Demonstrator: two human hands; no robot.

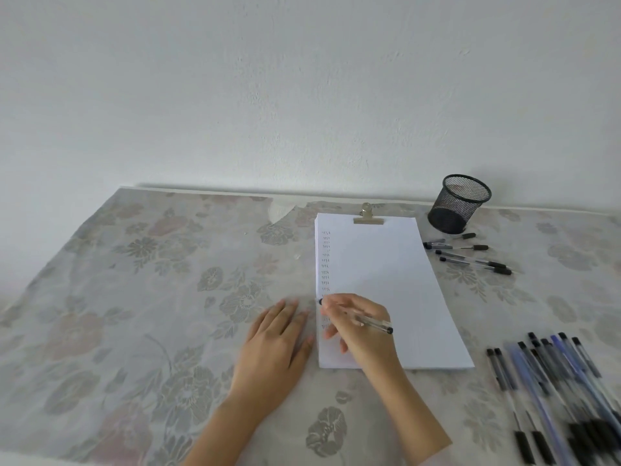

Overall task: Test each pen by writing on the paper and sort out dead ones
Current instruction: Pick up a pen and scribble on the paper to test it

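Observation:
A white paper stack (386, 284) under a brass clip (368, 216) lies on the table, with a column of small written marks down its left margin. My right hand (359, 326) grips a clear pen (371, 321), its tip at the paper's left edge below the marks. My left hand (279, 341) lies flat on the tablecloth just left of the paper. Several pens (470, 255) lie in a small group right of the paper's top. A larger pile of pens (557, 381) lies at the front right.
A black mesh pen cup (458, 205), nothing visible inside, stands at the back right near the wall. A floral tablecloth (134, 297) covers the table. The wall rises directly behind the table's far edge.

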